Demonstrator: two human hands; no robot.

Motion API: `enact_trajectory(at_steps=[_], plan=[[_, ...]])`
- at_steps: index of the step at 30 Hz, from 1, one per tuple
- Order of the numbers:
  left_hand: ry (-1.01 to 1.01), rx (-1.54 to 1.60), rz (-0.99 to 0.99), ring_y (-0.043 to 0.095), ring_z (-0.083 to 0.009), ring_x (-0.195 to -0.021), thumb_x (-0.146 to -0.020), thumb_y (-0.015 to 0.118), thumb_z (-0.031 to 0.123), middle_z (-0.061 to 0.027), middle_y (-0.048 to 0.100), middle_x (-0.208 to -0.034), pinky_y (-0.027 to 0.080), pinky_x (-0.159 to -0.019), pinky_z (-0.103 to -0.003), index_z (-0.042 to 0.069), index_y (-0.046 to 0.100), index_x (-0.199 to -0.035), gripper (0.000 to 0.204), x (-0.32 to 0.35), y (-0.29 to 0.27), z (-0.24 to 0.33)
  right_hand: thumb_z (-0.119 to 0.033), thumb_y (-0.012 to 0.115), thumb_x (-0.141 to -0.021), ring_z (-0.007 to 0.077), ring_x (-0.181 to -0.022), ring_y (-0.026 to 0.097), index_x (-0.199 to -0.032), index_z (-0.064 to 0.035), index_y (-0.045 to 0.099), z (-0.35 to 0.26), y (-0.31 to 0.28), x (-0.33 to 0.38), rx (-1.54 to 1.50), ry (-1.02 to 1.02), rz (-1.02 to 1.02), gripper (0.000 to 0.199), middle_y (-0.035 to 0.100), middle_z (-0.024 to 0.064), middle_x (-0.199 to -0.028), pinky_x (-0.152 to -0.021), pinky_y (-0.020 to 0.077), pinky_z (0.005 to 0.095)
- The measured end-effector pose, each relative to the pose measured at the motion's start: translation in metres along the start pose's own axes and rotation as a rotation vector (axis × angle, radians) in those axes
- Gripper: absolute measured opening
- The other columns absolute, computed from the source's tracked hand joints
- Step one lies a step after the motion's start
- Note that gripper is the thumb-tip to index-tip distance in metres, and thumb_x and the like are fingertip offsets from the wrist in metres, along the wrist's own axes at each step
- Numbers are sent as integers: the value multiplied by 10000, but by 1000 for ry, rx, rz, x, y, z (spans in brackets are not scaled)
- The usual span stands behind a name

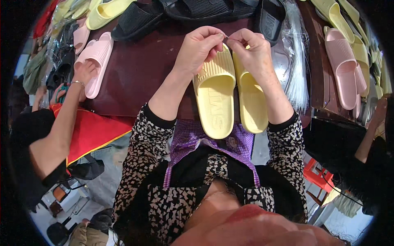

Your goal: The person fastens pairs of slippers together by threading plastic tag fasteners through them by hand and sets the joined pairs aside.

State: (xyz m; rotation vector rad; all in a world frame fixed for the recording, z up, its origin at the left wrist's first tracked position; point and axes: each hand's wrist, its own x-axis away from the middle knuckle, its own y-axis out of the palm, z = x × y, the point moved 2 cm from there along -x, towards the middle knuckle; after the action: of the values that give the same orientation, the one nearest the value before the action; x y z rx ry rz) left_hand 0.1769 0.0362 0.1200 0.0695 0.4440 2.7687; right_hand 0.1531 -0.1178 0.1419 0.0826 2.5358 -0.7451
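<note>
Two pale yellow slide sandals (216,100) lie side by side, soles toward me, at the near edge of a dark maroon table (139,69). My left hand (200,47) and my right hand (253,50) meet above their straps, fingertips pinched together on something thin, maybe a plastic tie; it is too small to tell. The left hand rests on the left sandal's ribbed strap, the right hand on the right sandal (252,102).
Black sandals (193,10) lie at the far edge, pink ones at the left (96,61) and right (342,61), more yellow ones at both corners. A bundle of clear plastic ties (297,69) lies right of my hands. Another person's arm (65,119) reaches in from the left.
</note>
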Motion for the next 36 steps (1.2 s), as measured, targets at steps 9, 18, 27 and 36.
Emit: enact_trajectory(at_steps=[9,18,27,36], plan=[[-29,26,-42,442,-26,-494,-860,592,102,26,547,-634,328,-443,-154,62,630,-866,55,-3,-8,-4,-73,667,-742,144,-711,537,-823,-60,667,0,3,1,90,-82,18,82,635,28,-711,-677,451,269],[-38,15,-106,461,-46,-510,-861,576,81,3,556,-665,359,-457,-168,34,618,-923,88,-8,-5,-1,-69,657,-747,202,-746,596,-828,-47,664,3,-2,-5,143,-253,100,85,650,63,-754,-695,464,312],[102,-6,204,542,-61,-631,-854,546,29,-46,613,-876,426,-519,-173,-2,571,-1047,197,-19,-20,-21,-85,640,-761,279,-760,623,-884,-36,650,-15,-60,59,212,-70,-198,133,653,123,-854,-663,493,351],[133,32,321,562,-89,-646,-853,516,-2,-70,602,-916,459,-574,-196,3,553,-1018,170,-19,-35,-22,-144,640,-711,308,-648,583,-920,-24,615,4,2,85,508,-217,-156,242,539,123,-702,-608,491,380]])
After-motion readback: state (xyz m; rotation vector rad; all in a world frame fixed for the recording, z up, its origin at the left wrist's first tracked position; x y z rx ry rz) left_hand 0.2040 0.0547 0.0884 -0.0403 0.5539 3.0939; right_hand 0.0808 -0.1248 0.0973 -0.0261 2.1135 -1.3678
